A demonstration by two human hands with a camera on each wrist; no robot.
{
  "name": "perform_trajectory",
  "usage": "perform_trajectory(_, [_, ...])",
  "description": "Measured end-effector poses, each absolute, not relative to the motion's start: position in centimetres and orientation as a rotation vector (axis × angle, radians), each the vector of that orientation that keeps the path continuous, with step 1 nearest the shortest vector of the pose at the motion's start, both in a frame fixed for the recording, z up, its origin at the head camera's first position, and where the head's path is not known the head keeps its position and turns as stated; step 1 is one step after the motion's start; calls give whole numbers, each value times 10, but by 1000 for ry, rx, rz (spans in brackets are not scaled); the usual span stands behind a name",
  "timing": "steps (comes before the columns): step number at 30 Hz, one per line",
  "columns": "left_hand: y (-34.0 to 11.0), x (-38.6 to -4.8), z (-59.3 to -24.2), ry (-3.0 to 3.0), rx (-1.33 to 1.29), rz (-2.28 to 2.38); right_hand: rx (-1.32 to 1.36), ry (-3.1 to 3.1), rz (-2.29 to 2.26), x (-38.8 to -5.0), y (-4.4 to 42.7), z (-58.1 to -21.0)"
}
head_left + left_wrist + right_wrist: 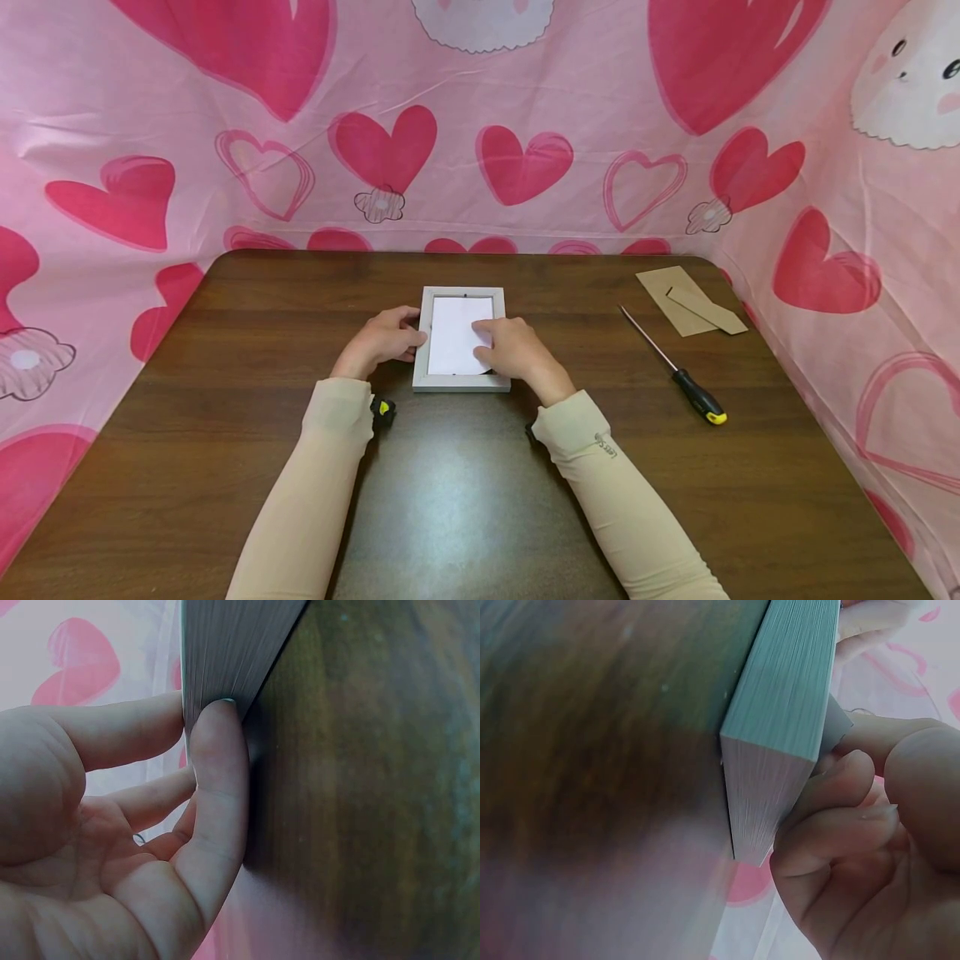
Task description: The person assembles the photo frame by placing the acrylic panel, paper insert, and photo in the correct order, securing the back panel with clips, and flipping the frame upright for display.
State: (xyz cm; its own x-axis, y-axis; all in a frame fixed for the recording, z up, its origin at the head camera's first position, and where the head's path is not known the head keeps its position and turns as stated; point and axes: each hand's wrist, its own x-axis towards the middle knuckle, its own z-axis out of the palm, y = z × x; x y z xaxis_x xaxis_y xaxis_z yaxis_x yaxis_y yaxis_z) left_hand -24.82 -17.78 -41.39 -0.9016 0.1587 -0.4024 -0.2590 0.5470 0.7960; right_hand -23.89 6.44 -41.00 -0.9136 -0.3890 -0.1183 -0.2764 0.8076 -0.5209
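A picture frame [459, 383] with a pale border lies on the wooden table, a white sheet [453, 333] within its border. At its left side is my left hand [382, 337], the thumb at the top edge and fingertips against the side wall, as the left wrist view shows. My right hand [517, 346] reaches over the right border. Its thumb and index finger are at the sheet's right part, and the other fingers curl beside the frame. In the right wrist view a corner of the sheet [837, 724] stands up above the frame at my thumb.
To the right lies a screwdriver [701, 396] with a black and yellow handle. Beyond it, at the back right, are a brown backing board [671, 308] and a folded brown strip [708, 311]. Pink heart-patterned cloth [525, 167] hangs around the table.
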Motion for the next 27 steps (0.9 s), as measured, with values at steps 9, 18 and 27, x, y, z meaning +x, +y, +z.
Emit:
perform_trajectory(9, [-178,-248,-415,2358,-73,1315,-499,2770,-769,-239,64,-411])
perform_trajectory(18, [-178,-249,-416,2366,-70,1303,-476,2759,-787,-239,64,-411])
perform_trajectory(27, [-178,-249,-415,2373,-65,1295,-447,2761,-787,-238,64,-411])
